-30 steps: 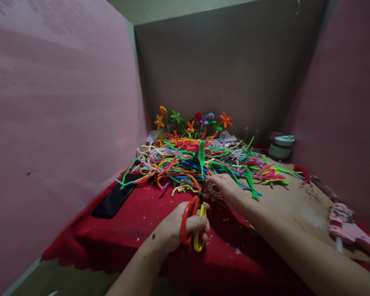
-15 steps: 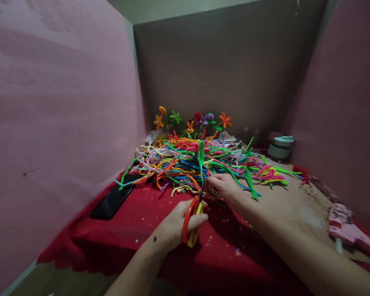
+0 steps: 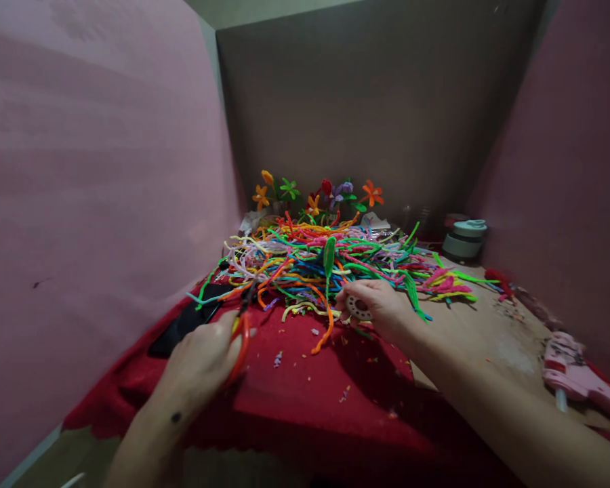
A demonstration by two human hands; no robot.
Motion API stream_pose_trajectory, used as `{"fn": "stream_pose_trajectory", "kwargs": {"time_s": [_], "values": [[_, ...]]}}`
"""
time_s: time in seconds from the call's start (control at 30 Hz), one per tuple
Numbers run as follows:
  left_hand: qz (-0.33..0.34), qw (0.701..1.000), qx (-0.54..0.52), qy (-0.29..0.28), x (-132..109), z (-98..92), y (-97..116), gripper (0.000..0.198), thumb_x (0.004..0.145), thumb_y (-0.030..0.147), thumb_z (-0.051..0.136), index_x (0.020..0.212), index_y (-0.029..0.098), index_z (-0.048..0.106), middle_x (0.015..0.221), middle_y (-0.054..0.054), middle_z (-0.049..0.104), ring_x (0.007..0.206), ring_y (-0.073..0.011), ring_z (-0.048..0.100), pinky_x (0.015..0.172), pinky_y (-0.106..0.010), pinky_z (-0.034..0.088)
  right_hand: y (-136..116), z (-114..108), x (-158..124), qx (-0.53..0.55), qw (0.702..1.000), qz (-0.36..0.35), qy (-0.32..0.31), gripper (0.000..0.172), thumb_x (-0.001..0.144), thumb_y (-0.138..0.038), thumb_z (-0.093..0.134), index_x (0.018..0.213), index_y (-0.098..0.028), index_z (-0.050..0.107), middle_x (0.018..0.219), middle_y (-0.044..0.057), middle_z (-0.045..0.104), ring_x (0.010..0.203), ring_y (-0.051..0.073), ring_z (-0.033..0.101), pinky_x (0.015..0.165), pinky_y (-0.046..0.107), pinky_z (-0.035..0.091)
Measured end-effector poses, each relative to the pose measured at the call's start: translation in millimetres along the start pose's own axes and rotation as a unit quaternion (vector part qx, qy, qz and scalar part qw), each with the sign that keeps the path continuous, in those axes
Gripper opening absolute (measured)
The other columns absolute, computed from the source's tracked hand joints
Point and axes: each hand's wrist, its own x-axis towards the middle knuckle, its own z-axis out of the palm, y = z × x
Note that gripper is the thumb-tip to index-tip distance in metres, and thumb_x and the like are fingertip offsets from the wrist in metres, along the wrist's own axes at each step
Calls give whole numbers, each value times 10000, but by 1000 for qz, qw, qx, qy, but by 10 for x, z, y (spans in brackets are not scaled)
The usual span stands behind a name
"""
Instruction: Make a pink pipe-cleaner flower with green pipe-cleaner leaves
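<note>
My left hand (image 3: 206,356) is closed on scissors (image 3: 242,339) with red and yellow handles, out over the left of the red cloth near a black phone. The dark blades point up and away, somewhat blurred. In front of the pile, my right hand (image 3: 379,305) is closed, its fingers around a pale round bobbin (image 3: 358,308) with small holes. From its fingertips a green pipe-cleaner leaf (image 3: 329,257) stands upright on a thin stem. Thread, if any, is too fine to see. Behind both hands spreads a heap of many-coloured pipe cleaners (image 3: 295,274).
Pipe-cleaner flowers (image 3: 330,193) stand behind the heap. The black phone (image 3: 175,332) lies left on the red cloth (image 3: 285,393), which bears small fuzzy scraps. At the right are cardboard (image 3: 468,339), a pink glue gun (image 3: 572,373) and a lidded jar (image 3: 465,240).
My left hand has drawn the scissors away from the leaf's stem, left toward the phone. The right hand stays nearly in place with the leaf, and the bobbin shows more.
</note>
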Motion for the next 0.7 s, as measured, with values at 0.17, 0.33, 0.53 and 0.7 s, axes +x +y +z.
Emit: {"fn": "stream_pose_trajectory", "kwargs": {"time_s": [0.17, 0.33, 0.53, 0.7], "values": [[-38, 984, 155, -83, 69, 47, -178, 420, 826, 438, 274, 848, 159, 588, 891, -195, 654, 862, -362, 615, 657, -404, 424, -66, 63, -84, 31, 999, -18, -39, 189, 691, -300, 568, 624, -135, 632, 589, 41, 627, 468, 127, 548, 396, 225, 390], [0, 981, 168, -92, 118, 150, -89, 402, 811, 435, 313, 843, 172, 615, 879, -170, 669, 841, -332, 628, 648, -377, 432, -143, 94, -153, 11, 998, -12, -62, 205, 707, -309, 549, 629, -137, 629, 595, 50, 626, 493, 130, 560, 405, 216, 391], [30, 986, 155, -53, 387, 265, -47, 378, 837, 397, 319, 986, 172, 584, 946, -155, 654, 879, -289, 619, 693, -357, 437, -204, 121, -169, -5, 997, -24, -76, 210, 721, -283, 525, 607, -141, 631, 578, 40, 611, 476, 120, 548, 406, 216, 381], [74, 994, 76, 0, 528, 190, -10, 258, 798, 291, 450, 952, 159, 611, 1030, -124, 609, 959, -235, 569, 817, -325, 412, -156, 120, -153, 1, 994, -33, -108, 227, 743, -281, 522, 624, -139, 653, 595, 43, 606, 489, 112, 528, 434, 221, 378]]}}
